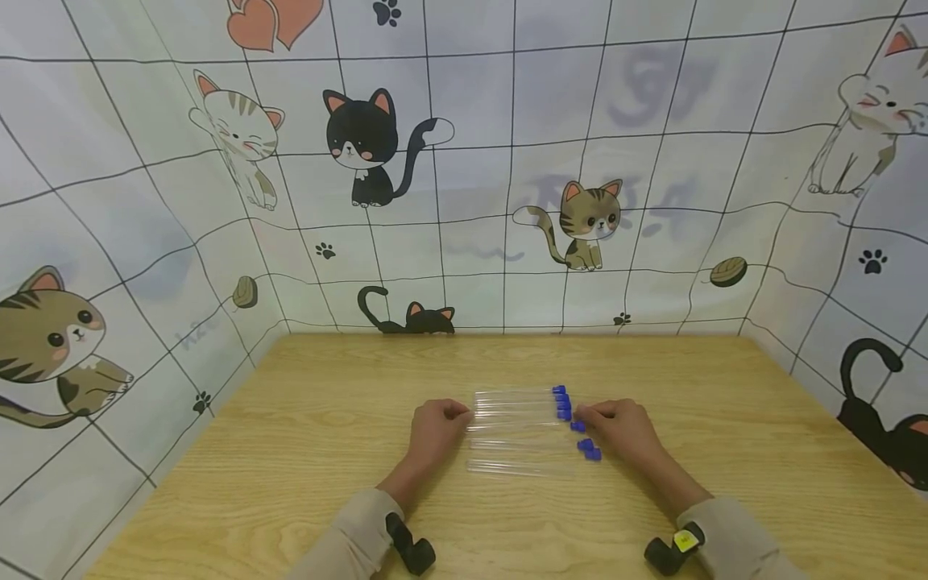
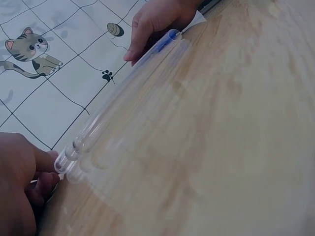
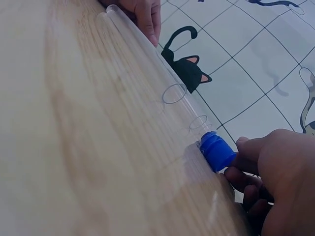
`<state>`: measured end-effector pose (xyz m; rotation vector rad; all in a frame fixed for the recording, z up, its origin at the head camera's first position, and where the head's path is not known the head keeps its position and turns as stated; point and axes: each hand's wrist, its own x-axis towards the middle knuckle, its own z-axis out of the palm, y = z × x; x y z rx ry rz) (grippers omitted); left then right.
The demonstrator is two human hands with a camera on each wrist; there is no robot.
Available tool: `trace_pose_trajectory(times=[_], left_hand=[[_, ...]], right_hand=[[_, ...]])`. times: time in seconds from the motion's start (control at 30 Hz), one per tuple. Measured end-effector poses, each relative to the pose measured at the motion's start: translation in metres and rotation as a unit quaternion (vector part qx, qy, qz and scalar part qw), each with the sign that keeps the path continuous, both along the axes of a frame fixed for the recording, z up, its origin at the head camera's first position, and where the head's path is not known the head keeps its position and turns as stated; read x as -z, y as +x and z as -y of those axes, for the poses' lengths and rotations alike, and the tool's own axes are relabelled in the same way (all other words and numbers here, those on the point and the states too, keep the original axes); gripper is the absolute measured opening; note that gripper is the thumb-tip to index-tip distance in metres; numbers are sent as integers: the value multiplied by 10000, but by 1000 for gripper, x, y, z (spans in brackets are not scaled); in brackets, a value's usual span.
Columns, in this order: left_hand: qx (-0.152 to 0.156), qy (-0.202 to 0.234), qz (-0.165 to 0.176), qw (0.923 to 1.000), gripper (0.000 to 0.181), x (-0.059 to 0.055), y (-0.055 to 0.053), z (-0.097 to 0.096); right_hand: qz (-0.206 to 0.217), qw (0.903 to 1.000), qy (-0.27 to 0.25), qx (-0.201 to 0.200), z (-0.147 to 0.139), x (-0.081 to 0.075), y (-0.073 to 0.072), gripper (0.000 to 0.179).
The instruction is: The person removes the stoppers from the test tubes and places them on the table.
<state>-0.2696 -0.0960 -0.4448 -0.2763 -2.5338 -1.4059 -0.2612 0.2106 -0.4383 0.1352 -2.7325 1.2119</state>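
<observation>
Several clear test tubes (image 1: 516,400) lie side by side on the wooden table, rounded ends to the left. At those ends my left hand (image 1: 437,427) pinches the tip of one tube; in the left wrist view, thumb and fingers of the left hand (image 2: 22,179) meet at the rounded tips. On the other side my right hand (image 1: 625,428) pinches a small blue cap (image 3: 217,151) at a tube's right end. Blue caps (image 1: 563,403) sit at the ends of the farther tubes. Open rims show on nearer tubes (image 3: 174,93).
Two blue caps (image 1: 589,449) lie nearer me, just right of the front tubes. The wooden table (image 1: 326,435) meets a curtain (image 1: 478,193) printed with cats at its back and sides. Black wrist cameras (image 1: 410,546) sit at both cuffs.
</observation>
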Motion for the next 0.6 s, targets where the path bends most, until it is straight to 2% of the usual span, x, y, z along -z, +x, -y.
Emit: trace_pose_trajectory(times=[0.3,0.6], left_hand=[[-106,-38,95,9999,11,-1,-1,-2],[-188,3,216,9996,9,0,-2,-3]], right_hand=[[33,9999,114,-5,3,-2,2,35],[26,10000,16,-72,7,-3,3,34]])
